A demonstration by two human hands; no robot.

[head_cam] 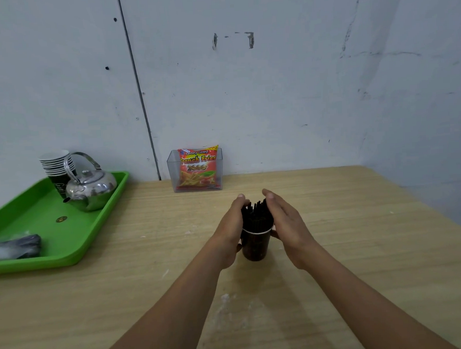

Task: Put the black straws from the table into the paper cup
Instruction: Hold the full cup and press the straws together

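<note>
Plainly, on the head view, the black straws (257, 215) stand bunched upright in the dark paper cup (256, 246) near the middle of the table (361, 247). My left grip (231, 227) and right grip (288, 222) flank the bundle, both wide, fingers nearly straight against its sides, pinching nothing. I judge the straws light and slick, the cup tippy; best steadied low on its wall.

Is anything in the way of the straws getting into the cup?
No, nothing visible. The straws already stand in the cup, with the left hand and right hand flanking them on either side. The tray and kettle sit far off to the left.
</note>
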